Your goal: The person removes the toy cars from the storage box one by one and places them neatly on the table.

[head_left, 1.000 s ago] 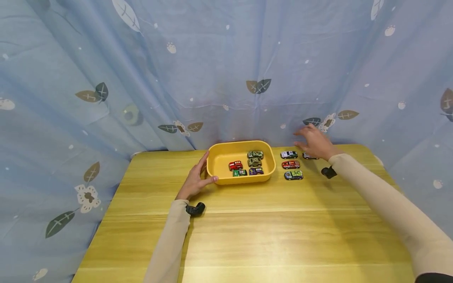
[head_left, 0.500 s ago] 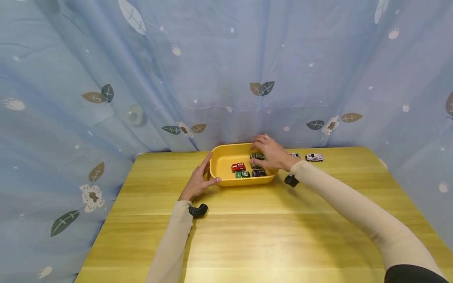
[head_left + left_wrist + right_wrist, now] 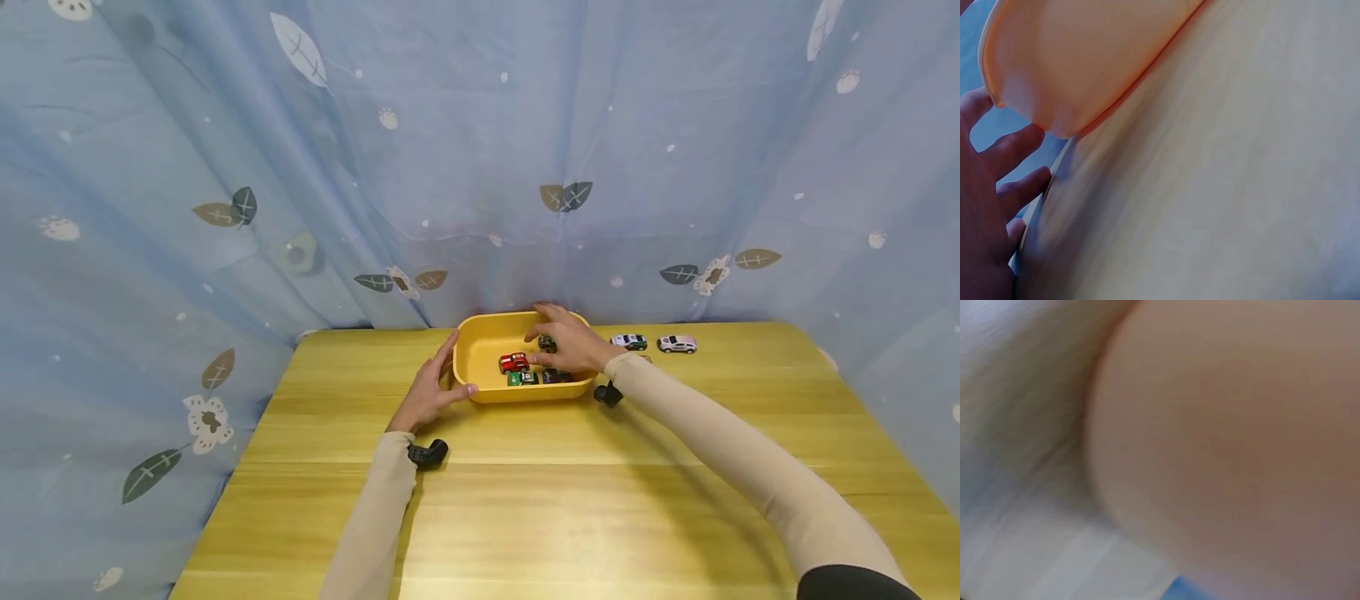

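Note:
A yellow tray (image 3: 525,397) stands at the back of the table. My left hand (image 3: 427,393) rests at its left end, thumb by the front corner and fingers extended along the side; in the left wrist view its fingertips meet the tray's outer wall (image 3: 1085,56). Over the tray's right half reaches my right hand (image 3: 573,343), thumb and fingers spread above a dark green toy car (image 3: 547,342), which it partly covers. Beside the thumb lies a red toy car (image 3: 513,362). In front are a green-and-white car (image 3: 522,378) and a dark purple car (image 3: 552,377).
Right of the tray, a white-and-green toy car (image 3: 628,342) and a white-and-pink one (image 3: 677,343) sit on the wooden table (image 3: 480,517); my sleeve hides most of another. A blue patterned curtain (image 3: 480,150) hangs right behind the table. The right wrist view is blurred.
My right hand has moved left from the cars on the table to above the tray, then lower among the cars inside. My left hand keeps its place at the tray's end.

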